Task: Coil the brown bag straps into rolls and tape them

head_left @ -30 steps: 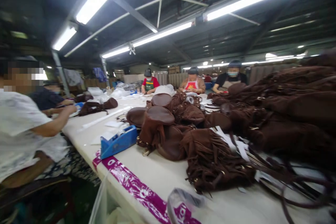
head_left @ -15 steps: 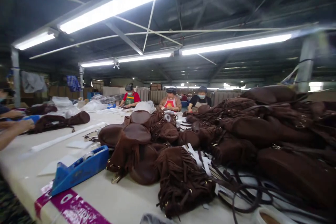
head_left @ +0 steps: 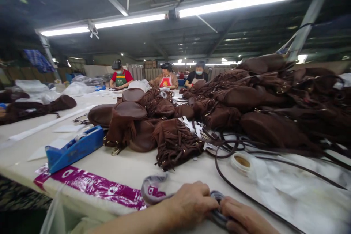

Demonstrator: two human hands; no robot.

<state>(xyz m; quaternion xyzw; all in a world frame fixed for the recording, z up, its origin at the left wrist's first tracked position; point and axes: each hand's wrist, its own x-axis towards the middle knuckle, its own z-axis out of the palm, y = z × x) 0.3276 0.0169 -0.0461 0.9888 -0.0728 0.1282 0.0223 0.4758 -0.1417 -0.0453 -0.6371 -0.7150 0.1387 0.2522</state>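
At the front edge of the table, my left hand (head_left: 189,203) is closed, thumb and fingers pinching a bent grey strip (head_left: 216,194). My right hand (head_left: 244,217) sits just to its right, fingers curled on the same grey piece. What the strip is made of is hard to tell. A grey curled band (head_left: 149,190) lies left of my left hand, over the end of a purple printed plastic strip (head_left: 95,186); whether it joins the piece in my hands is hidden. Beyond my hands lies a dark brown fringed bag (head_left: 175,142) with metal rings.
A blue tape dispenser (head_left: 75,150) stands on the left. Brown bags (head_left: 274,128) are piled at the right and middle. A tape roll (head_left: 241,162), long dark straps and white plastic sheeting (head_left: 301,190) lie at right. Three co-workers (head_left: 167,78) sit across the table.
Both my hands have come into view at the bottom, with the grey strip between them. The view has tilted downward. A co-worker's arm at the far left has left the picture.
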